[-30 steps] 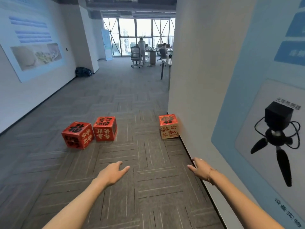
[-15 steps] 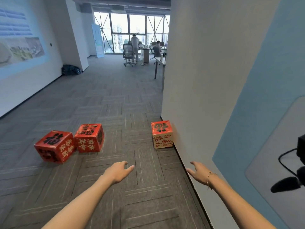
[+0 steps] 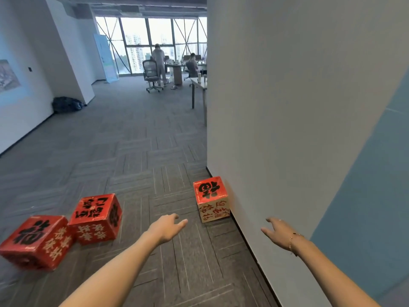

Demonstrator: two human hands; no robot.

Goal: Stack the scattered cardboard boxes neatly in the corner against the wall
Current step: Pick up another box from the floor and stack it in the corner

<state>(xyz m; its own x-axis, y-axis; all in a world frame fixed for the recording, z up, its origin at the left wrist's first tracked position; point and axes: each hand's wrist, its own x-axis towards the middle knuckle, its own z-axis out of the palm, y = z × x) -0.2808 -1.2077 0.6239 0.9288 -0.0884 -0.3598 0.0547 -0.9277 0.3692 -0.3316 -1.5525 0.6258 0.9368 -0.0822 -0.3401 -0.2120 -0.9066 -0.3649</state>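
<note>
Three cube-shaped cardboard boxes lie on the grey carpet. A box with a red top and tan sides [image 3: 211,199] stands against the white wall [image 3: 287,129] on the right. Two red boxes with black characters sit to the left: one [image 3: 97,218] upright, the other [image 3: 36,241] tilted at the far left, touching it. My left hand [image 3: 167,228] reaches forward, fingers straight, a short way short of the tan box. My right hand [image 3: 280,232] is stretched out near the wall with relaxed fingers and a bracelet on the wrist. Both hands hold nothing.
The wall ends just past the tan box, opening to an office with a desk [image 3: 199,85], a swivel chair [image 3: 151,75] and two people far back. A dark bag [image 3: 66,104] lies by the left wall. A blue panel [image 3: 365,218] covers the near right wall.
The view has moved forward and the boxes are nearer. Both hands have reached closer to the tan box by the wall. No box has moved.
</note>
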